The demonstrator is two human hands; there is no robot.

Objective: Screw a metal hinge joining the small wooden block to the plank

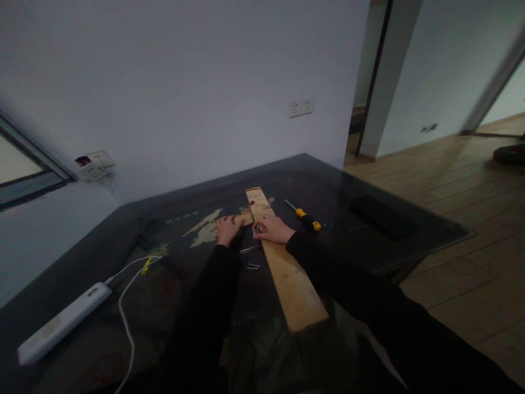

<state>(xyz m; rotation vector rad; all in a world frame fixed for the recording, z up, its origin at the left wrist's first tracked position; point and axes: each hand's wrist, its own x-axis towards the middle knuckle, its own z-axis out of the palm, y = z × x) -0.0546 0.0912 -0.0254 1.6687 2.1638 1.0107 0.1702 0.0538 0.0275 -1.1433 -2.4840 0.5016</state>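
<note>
A long wooden plank (293, 284) lies lengthwise on the dark table. My left hand (227, 230) is closed on a short wooden piece (245, 219), whose end meets or nearly meets the plank's left edge. Over the plank, my right hand (274, 228) pinches a small shiny metal piece (258, 229) near that joint. Its exact shape is partly hidden by the fingers. A few screws or nails (253, 266) lie left of the plank, below a thin metal rod (250, 249). To the right rests a yellow and black screwdriver (307, 219).
A white power strip (65, 323) with a white cable (125, 317) occupies the table's left side. Toward the right lies a flat black rectangular object (383, 216). The dark tabletop (328, 180) meets the wall behind, which carries sockets (301, 108).
</note>
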